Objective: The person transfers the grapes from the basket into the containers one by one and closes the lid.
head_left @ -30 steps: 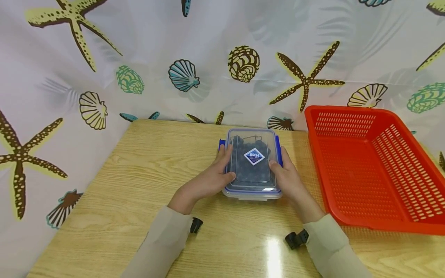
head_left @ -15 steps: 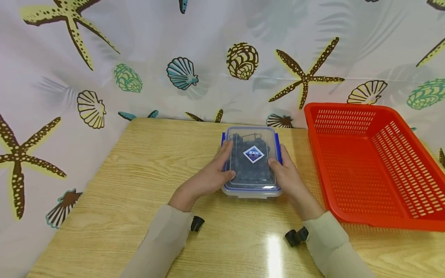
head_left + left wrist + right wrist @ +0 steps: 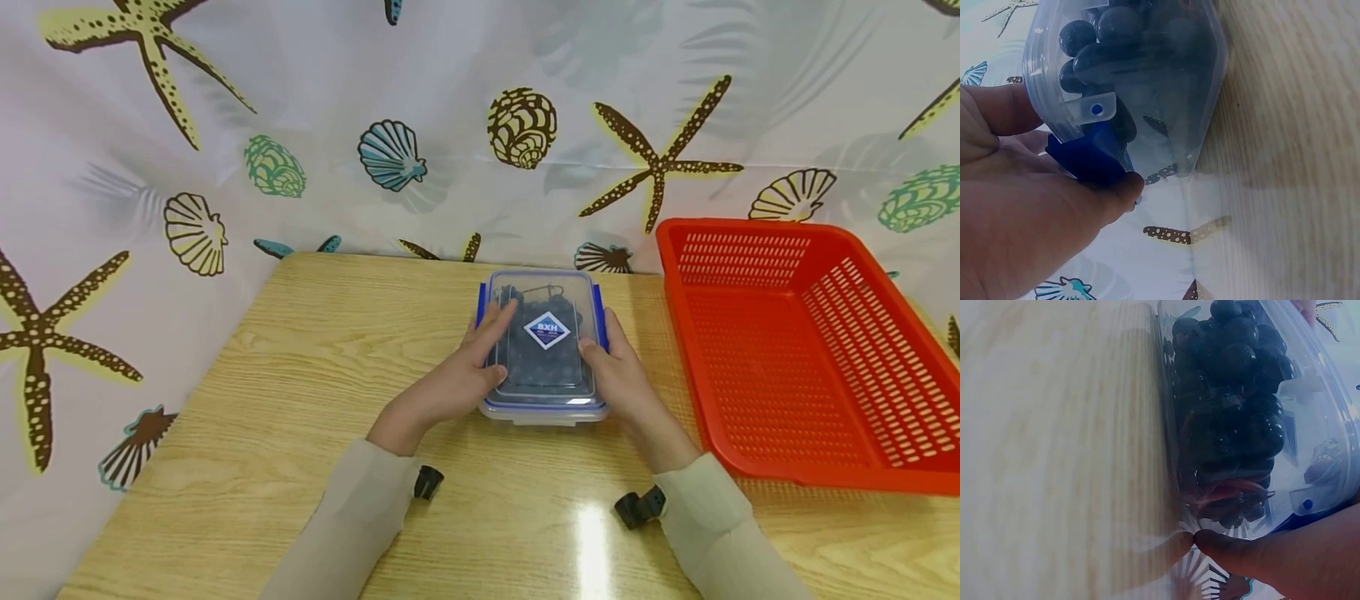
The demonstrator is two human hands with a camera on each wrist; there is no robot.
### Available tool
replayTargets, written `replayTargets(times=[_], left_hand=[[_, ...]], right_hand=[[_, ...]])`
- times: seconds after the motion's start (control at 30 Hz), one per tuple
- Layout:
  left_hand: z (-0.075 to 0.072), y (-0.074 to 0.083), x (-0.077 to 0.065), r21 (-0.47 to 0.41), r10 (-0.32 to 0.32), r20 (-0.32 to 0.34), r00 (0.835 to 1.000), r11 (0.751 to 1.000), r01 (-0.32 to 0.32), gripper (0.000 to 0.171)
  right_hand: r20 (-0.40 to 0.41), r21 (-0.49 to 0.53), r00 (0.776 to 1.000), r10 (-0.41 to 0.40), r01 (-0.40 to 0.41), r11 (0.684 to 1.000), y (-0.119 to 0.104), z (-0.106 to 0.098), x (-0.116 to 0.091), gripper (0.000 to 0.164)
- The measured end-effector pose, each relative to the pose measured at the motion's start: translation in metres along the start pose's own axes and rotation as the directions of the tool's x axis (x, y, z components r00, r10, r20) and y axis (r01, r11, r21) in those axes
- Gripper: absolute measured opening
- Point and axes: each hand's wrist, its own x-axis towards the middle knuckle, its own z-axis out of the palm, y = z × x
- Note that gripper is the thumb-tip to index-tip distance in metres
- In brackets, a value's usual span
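Observation:
A clear plastic food container (image 3: 543,392) with a lid and blue side latches lies on the table, a diamond-shaped label on its lid. Dark round grapes (image 3: 1229,419) fill it. My left hand (image 3: 457,379) holds the container's left side, thumb and fingers over the lid's edge. In the left wrist view a fingertip touches the lower end of the blue latch (image 3: 1091,156), which slants out from the wall. My right hand (image 3: 622,379) grips the opposite side, thumb on the lid and fingers along the right latch (image 3: 601,317). A right fingertip sits low against the wall in the right wrist view.
A red slotted plastic basket (image 3: 765,375) stands on the right of the wooden table (image 3: 337,333), close to my right forearm. Behind the table hangs a white cloth (image 3: 450,67) printed with starfish and shells.
The left latch stuck out sideways a second ago and now lies closer along the container's side. My left fingers have shifted slightly further over the lid. The right hand keeps its hold.

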Motion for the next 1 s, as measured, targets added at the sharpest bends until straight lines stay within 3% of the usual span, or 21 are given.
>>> replayTargets(times=[0.5,0.77,1.0], left_hand=[[0.0022,0.0003,0.0003,0.07,0.009,0.011,1.0,0.997,-0.01,0.074],[0.004,0.0044,-0.0005,0.099,-0.033,-0.013,0.999,0.995,0.034,0.068],[0.0047,0.0039,0.0003,0.16,-0.002,-0.01,1.0,0.987,0.003,0.066]], right_hand=[[0.008,-0.011,1.0,-0.006,0.006,1.0,-0.0002,-0.0008,0.0,0.069],[0.014,-0.021,1.0,-0.016,0.016,1.0,-0.001,-0.001,0.0006,0.069],[0.019,-0.02,0.999,-0.044,0.045,0.999,-0.001,-0.0016,-0.0013,0.069]])
